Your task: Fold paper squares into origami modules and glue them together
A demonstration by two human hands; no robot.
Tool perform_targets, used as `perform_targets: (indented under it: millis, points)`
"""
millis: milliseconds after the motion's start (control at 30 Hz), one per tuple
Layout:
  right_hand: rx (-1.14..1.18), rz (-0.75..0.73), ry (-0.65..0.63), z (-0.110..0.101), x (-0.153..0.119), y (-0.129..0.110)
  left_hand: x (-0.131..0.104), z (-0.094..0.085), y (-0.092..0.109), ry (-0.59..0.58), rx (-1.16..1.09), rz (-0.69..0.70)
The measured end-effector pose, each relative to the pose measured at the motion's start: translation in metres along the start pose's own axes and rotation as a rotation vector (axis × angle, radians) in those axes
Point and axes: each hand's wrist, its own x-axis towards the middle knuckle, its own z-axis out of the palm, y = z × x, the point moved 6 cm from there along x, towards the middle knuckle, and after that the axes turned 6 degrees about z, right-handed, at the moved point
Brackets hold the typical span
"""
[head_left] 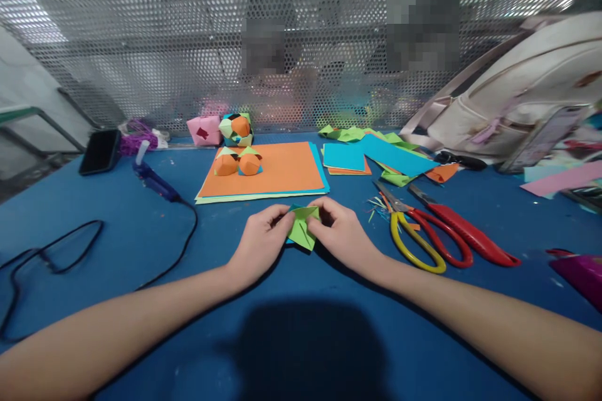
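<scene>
Between my two hands is a small folded paper piece (305, 233), green on top with some blue paper showing at its left edge. My left hand (263, 239) pinches its left side between thumb and fingers. On the opposite side, my right hand (344, 235) grips the paper with the thumb pressed on the green face. Beyond the hands lies a stack of orange, blue and pale green sheets (277, 169). Two small orange folded pieces (237, 161) with green tops sit on that stack.
Yellow-and-red scissors (421, 244) and a red-handled cutter (470, 235) lie right. Blue paper pieces (345, 156) are behind them. A blue glue gun (157, 182) with its black cord, and a phone (100, 151), are left. A perforated metal panel (320, 94) bounds the back; a backpack (508, 81) leans right.
</scene>
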Motion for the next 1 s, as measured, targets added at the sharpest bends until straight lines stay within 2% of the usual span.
perform_targets:
  millis: [167,367,633,800,900,1000]
  points:
    - [0.101,0.036,-0.074,0.003,0.000,0.000,0.003,-0.002,-0.003,0.022,-0.004,-0.025]
    - [-0.041,0.039,-0.033,0.004,0.000,0.008,0.002,0.003,-0.003,-0.013,-0.060,-0.063]
    - [-0.007,-0.029,-0.029,0.006,-0.001,0.005,0.003,0.006,-0.008,-0.053,-0.002,-0.048]
    - [0.067,-0.064,-0.062,0.005,-0.004,-0.003,0.003,0.003,-0.019,0.041,-0.183,-0.178]
    - [0.066,-0.025,-0.064,0.005,-0.003,-0.002,0.004,0.003,-0.025,0.114,-0.336,-0.229]
    - [0.065,0.008,-0.054,0.006,-0.002,0.002,0.004,0.004,-0.027,0.131,-0.393,-0.257]
